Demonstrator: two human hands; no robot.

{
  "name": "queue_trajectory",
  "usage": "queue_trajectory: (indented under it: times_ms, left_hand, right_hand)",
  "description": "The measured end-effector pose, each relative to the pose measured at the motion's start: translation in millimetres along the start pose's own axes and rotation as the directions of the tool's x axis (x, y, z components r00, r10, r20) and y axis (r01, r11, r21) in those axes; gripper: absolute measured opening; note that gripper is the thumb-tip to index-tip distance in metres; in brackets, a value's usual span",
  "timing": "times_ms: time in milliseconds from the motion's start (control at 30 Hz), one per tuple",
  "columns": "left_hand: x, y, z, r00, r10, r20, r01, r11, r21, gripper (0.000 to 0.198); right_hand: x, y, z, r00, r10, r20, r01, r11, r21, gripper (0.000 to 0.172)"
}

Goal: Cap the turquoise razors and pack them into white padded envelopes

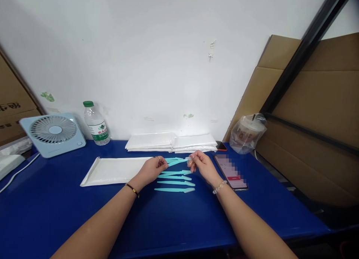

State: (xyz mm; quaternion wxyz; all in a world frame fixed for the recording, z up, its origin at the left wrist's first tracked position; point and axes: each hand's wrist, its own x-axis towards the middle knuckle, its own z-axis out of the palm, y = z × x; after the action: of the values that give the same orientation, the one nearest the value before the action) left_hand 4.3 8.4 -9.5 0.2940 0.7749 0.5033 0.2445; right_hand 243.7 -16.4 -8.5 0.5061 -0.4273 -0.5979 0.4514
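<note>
Over the blue table [168,229], beyond a row of turquoise tools [175,183], the left hand [153,168] pinches one slim tool [178,162] by its handle while the right hand [202,165] seems to pinch its pale tip [188,159] — the step looks like work on that end, and the next move would call for steadiness. That grip partly hides the tip — whether it is a separate piece, I cannot tell.

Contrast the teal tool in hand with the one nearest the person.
The held tool is in the left hand; the nearest tool lies on the blue table. The held tool slants; the nearest tool runs nearly straight across. Both are slim and teal.
</note>
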Motion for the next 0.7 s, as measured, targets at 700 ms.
queue_trajectory:
  times_ms: [700]
  left_hand:
    - [-0.1,2.3,-0.1,1.0,-0.01,0.023,0.012,0.995,-0.099,0.028]
  right_hand:
    - [-1.6,-0.7,1.4,0.998,-0.002,-0.056,0.004,1.0,0.027,0.027]
